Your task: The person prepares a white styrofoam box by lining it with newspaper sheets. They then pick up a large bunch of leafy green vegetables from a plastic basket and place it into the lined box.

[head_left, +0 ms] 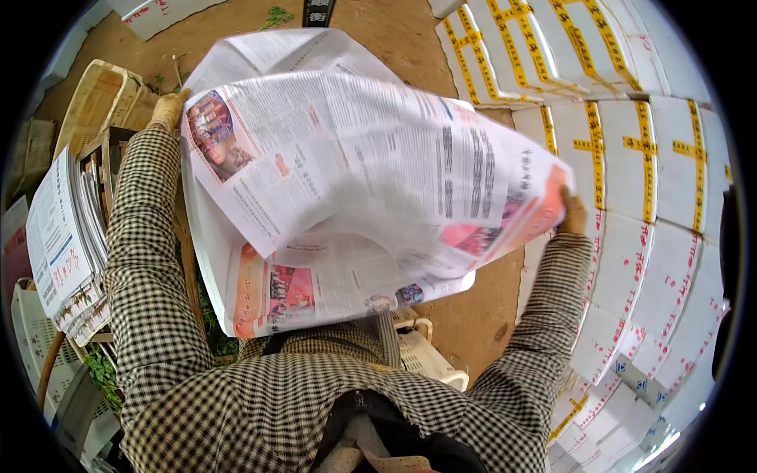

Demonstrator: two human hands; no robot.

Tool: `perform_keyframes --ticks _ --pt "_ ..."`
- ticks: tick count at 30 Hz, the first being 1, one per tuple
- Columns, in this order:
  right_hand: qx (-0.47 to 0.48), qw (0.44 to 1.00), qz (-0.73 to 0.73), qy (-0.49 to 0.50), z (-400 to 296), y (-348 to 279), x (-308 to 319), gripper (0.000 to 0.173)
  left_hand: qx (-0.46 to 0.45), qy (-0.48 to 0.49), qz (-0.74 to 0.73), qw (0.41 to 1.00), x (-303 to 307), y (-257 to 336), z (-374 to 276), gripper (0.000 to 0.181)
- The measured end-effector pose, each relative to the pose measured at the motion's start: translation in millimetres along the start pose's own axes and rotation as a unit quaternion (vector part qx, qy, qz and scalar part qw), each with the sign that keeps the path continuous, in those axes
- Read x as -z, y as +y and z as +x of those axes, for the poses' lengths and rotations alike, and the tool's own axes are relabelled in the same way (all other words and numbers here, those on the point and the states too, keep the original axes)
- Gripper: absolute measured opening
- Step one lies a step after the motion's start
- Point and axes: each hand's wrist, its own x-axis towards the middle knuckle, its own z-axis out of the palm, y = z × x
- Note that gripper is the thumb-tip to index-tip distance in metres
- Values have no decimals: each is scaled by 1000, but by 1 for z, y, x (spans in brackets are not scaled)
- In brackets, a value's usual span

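Observation:
A large printed newspaper sheet (378, 154) is spread and billowing between my two hands, partly blurred. At its left edge my left hand (170, 109), which appears gloved, grips the paper near a colour photo. My right hand (572, 214) pinches the opposite end, out to the right. Under the paper is a white foam box (207, 266), its left wall and a few edges showing. Another newspaper layer (284, 295) lies over the box's near side, with its lower edge towards my body. The paper hides most of the box's inside.
A stack of folded newspapers (65, 236) sits at the left beside a yellowish plastic crate (94, 100). White foam boxes with yellow tape (615, 159) are piled along the right. A cream plastic crate (429, 355) stands by my body. Green leaves (102, 369) show at lower left.

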Motion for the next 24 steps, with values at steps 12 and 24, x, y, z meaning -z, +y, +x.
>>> perform_keyframes --ticks 12,24 --pt "-203 818 329 426 -109 43 310 50 -305 298 204 881 -39 137 -158 63" --pt "224 927 -84 287 -179 -132 342 28 -410 121 392 815 -141 153 -234 88"
